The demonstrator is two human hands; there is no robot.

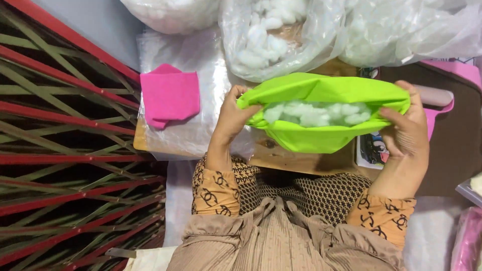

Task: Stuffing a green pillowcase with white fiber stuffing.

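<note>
A bright green fabric cover is held open in front of me, with white fibre stuffing showing inside its mouth. My left hand grips the cover's left end, fingers curled over the rim. My right hand grips its right end, thumb inside the opening. A clear plastic bag with more white stuffing lies just beyond the cover.
A folded pink fabric piece lies on clear plastic sheet at the left. A red and green lattice fills the left side. A wooden board lies under the cover. More plastic bags sit at the top right.
</note>
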